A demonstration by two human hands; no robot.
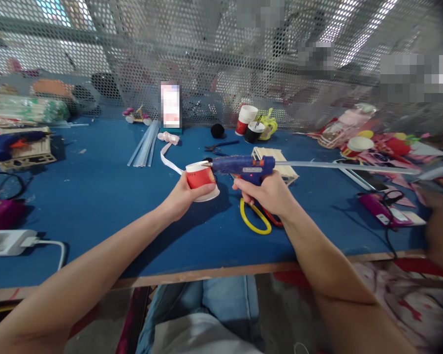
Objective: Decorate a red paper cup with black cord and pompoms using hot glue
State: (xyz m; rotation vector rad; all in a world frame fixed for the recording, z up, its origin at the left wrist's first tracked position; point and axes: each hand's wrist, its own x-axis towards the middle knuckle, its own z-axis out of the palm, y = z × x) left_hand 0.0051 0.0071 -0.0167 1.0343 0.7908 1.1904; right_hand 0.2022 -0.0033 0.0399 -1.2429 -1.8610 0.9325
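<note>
My left hand (182, 196) is wrapped round a red paper cup (200, 178), which is held tilted above the table with its white rim toward me. A white ribbon (169, 160) runs from the cup's left side to a bundled roll (169, 138). In my right hand (268, 189) is a blue hot glue gun (239, 166), its nozzle pointing left at the cup's upper edge. A long clear glue stick (339, 167) sticks out of the gun's back. Under my right hand lie scissors with a yellow handle loop (254, 222) and a red one, their blades hidden.
Clear glue sticks (144, 145), pliers (221, 146), a black ball (217, 130) and stacked cups (246, 119) lie farther back. A wooden tray (286, 172) is behind my right hand. At left are a power strip (5, 242) and another glue gun (11, 142). A person's arm (441, 231) is at right.
</note>
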